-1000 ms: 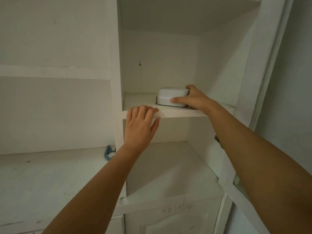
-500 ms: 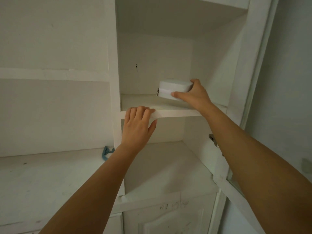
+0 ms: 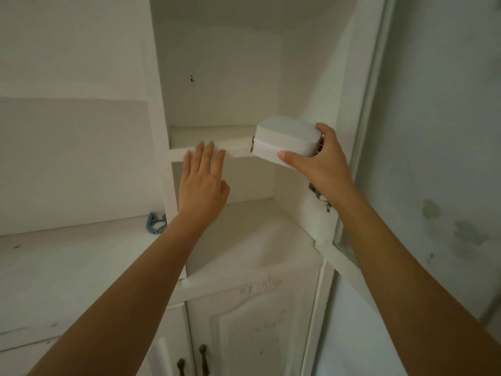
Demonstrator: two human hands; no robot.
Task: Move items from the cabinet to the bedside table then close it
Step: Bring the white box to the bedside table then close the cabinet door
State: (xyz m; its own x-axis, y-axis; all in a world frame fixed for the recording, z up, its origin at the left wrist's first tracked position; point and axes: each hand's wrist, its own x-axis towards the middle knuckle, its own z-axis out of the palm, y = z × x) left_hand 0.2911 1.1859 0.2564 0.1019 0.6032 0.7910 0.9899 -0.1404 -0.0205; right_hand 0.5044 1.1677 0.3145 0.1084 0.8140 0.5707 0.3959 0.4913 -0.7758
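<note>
Dim, soft light (slight blur, edges bowed).

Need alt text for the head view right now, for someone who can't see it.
The right hand holds a white box at the front of the upper cabinet shelf, while the left hand rests flat against the shelf's edge.
</note>
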